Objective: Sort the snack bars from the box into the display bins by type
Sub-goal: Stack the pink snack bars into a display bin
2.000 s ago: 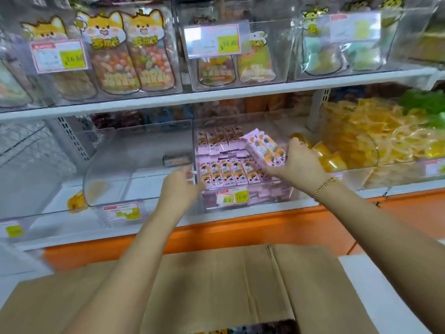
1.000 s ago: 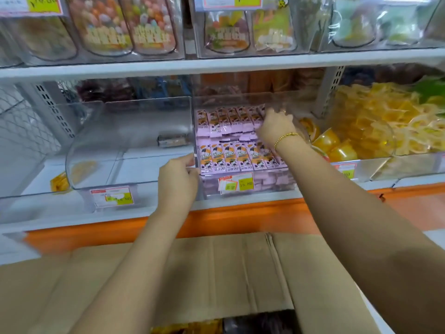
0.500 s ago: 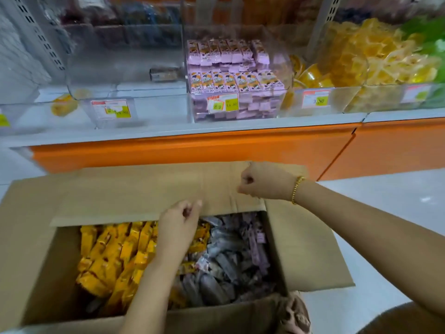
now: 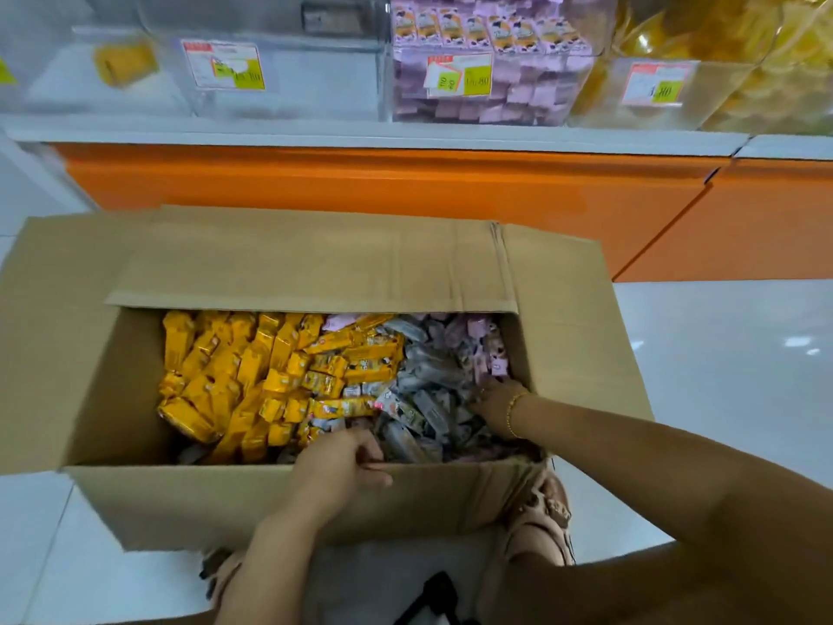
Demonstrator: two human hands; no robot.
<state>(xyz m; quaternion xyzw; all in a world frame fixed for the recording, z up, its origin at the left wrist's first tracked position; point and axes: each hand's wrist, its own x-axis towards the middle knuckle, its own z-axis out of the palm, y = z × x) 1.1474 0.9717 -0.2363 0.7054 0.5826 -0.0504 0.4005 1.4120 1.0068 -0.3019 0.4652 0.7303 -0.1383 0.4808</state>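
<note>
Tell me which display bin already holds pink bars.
The middle bin, packed with pink bars; the left bin looks almost empty, the right bin holds yellow snacks.

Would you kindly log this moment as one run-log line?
phase: picking | left hand: grips near rim of brown cardboard box | right hand: dug in among purple-grey wrapped snack bars, grip unclear | yellow wrapped bars: untouched

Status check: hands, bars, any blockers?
Left hand grips box near rim. Right hand in among pink-grey bars, grasp hidden. Far flap overhangs bars.
</note>
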